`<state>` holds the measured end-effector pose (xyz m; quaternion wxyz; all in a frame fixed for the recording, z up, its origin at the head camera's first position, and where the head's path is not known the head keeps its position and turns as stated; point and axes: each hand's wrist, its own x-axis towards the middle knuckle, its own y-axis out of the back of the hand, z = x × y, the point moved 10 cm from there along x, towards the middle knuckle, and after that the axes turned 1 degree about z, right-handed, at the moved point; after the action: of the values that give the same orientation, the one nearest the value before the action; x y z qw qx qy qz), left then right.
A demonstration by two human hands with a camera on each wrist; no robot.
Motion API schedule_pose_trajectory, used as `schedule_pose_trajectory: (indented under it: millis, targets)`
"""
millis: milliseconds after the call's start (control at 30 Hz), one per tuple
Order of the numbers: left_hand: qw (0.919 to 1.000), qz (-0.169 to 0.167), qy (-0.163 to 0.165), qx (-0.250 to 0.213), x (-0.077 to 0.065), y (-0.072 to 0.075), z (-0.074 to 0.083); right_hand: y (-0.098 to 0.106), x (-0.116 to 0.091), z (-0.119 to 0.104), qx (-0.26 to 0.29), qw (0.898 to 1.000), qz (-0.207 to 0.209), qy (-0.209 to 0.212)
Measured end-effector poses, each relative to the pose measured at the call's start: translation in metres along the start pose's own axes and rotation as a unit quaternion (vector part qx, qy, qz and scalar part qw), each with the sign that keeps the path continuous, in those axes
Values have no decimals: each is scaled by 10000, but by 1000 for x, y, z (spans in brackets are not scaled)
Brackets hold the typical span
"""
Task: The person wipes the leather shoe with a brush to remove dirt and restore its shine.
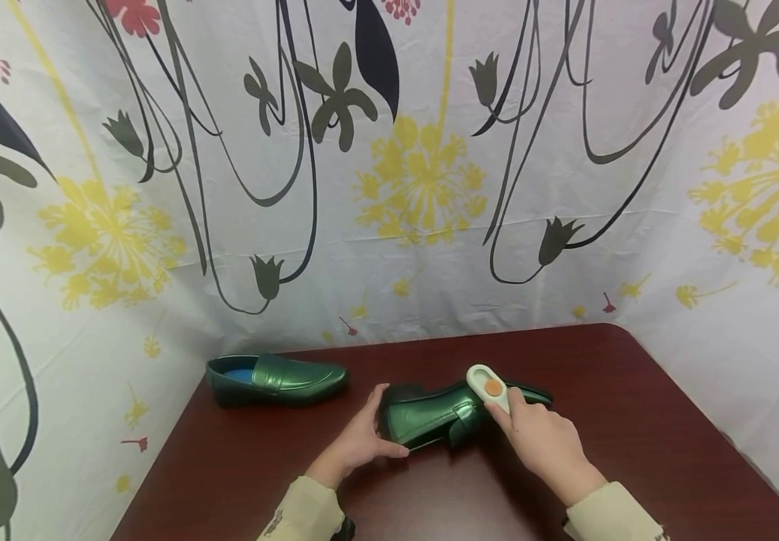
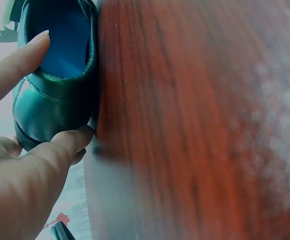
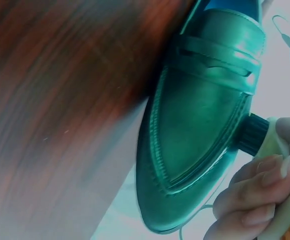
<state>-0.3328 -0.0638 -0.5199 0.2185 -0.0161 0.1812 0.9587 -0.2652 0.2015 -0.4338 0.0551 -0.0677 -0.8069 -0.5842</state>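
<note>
A shiny green loafer lies tipped on its side over the table, toe to the right. My left hand grips it round the heel; in the left wrist view the thumb lies at the opening's edge, over the blue insole. With my right hand I hold a small white brush that has an orange button. Its short dark bristles meet the side of the loafer's front part in the right wrist view.
Another green loafer stands upright at the table's back left, its toe pointing right. The dark red-brown table ends at a white cloth printed with flowers, which hangs behind and on both sides.
</note>
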Motion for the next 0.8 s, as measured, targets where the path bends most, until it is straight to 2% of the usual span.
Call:
schedule_pose_trajectory:
  millis: [267, 533, 800]
  targets:
    - [10000, 11, 18, -57, -2, 1, 0, 0, -4, 12, 48, 9998, 192, -35]
    - [10000, 0, 68, -4, -1, -1, -4, 1, -9, 24, 91, 9997, 216, -83]
    - [10000, -22, 41, 2, -2, -1, 0, 4, -11, 38, 198, 9994, 232, -178]
